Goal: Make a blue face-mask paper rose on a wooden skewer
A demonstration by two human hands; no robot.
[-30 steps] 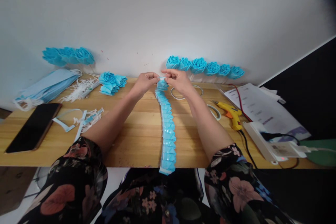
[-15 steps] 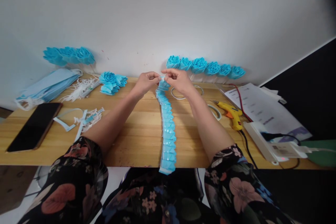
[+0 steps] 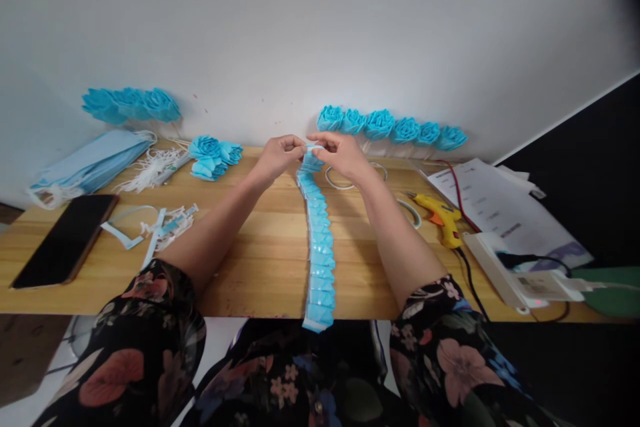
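Note:
A long pleated strip of light-blue mask fabric [image 3: 321, 247] runs down the middle of the table, its near end hanging over the front edge. At its far end, my left hand [image 3: 281, 155] pinches the left corner between thumb and fingers. My right hand [image 3: 340, 152] is closed on the right corner of the same end, with the index finger reaching over toward the left fingertips. Folded points overlap all along the strip's right side. The fingers partly hide the far end.
Blue fabric roses [image 3: 377, 124] lean on the wall, with more roses [image 3: 213, 157] on the table. At left lie face masks [image 3: 93, 163], white ear loops [image 3: 153, 170] and a phone [image 3: 65, 240]. A yellow glue gun [image 3: 443, 217], power strip [image 3: 500, 273] and papers [image 3: 510, 213] occupy the right.
My right index finger has bent down slightly toward the strip's far end. Both hands keep their grip, and the strip lies almost as before.

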